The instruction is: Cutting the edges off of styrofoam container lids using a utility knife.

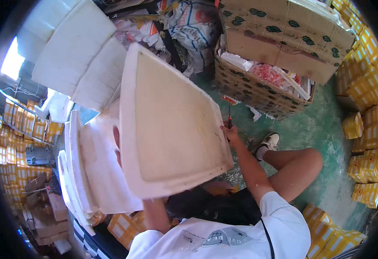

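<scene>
A large white foam box lid (178,118), yellowed on its recessed face, stands tilted in front of my body. My left hand (117,146) is closed round its left edge; only some fingers show and the rest is hidden behind the lid. At the opposite edge, my right hand (230,133) is closed on a screwdriver-like tool (230,122) with a black and red handle and a thin dark shaft pointing away from me. That hand also meets the lid's right edge. More white foam pieces (100,159) stand stacked just left of the lid.
A big open cardboard box (262,93) holds foam scraps and red netting ahead on the right. Woven sacks (195,34) lie behind. Large white foam slabs (79,47) rise at the far left. Yellow-taped cartons (366,77) are piled along both sides. Foam bits litter the green floor (299,129).
</scene>
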A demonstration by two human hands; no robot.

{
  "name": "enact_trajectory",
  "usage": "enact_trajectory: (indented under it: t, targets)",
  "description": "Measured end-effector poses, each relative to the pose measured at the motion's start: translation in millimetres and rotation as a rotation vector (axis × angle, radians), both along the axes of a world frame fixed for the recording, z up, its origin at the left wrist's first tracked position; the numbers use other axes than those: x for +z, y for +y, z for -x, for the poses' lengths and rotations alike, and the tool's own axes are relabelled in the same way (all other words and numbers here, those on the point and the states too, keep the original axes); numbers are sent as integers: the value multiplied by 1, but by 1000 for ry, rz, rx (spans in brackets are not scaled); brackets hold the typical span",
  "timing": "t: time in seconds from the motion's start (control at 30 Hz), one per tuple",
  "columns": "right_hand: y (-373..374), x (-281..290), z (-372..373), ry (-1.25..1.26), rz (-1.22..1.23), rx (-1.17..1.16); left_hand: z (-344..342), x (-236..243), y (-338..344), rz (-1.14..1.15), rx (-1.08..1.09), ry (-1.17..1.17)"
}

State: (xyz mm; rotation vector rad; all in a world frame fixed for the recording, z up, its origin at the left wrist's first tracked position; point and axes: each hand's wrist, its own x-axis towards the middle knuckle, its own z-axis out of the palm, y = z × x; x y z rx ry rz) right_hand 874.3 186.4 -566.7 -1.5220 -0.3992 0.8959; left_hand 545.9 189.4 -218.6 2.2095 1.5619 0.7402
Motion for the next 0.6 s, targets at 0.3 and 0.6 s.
enact_trajectory:
  t: [0.3,0.6]
  targets:
    - [19,-117,-9,-352,67,222,-104,38,52,248,-488,-573]
    - [55,-41,-44,-620,216,169,-188,27,57,327,-463,-631]
